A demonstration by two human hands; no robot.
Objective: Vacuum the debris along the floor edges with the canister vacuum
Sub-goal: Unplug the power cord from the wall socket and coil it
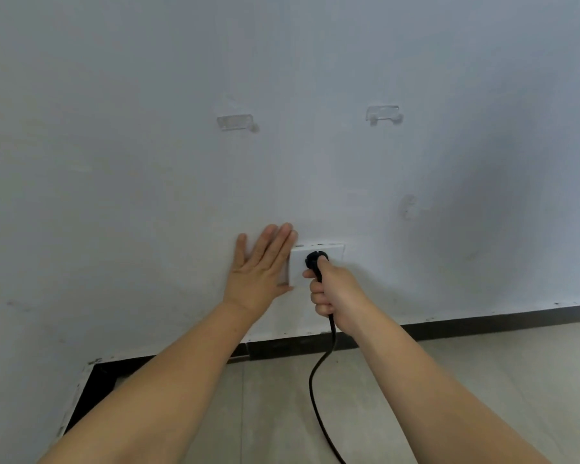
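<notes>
the right hand point(332, 289) is wrapped in a fist around the black plug point(316, 259), thumb up along its back, holding it against the white wall socket point(329, 262); whether the pins are fully seated cannot be told. the left hand point(260, 266) lies flat and wide, fingers straight and together, palm on the wall with its fingertips over the socket plate's 9 o'clock edge, most likely to steady the plate while the plug goes in or comes out. the power cord point(318, 380) drops from the fist toward 6 o'clock, curving over the floor tiles point(466, 380) and out of view at the bottom; the canister vacuum itself is not in view, presumably at the cord's far end. the dark skirting point(482, 324) runs from 8 o'clock up to 3 o'clock where wall meets floor, the edge the task concerns. toward 3 o'clock the floor shows open room, while at 7 o'clock a dark corner recess point(94, 390) pinches the space. two clear adhesive hooks point(235, 122) sit on the wall at 12 o'clock, well apart from the hands
</notes>
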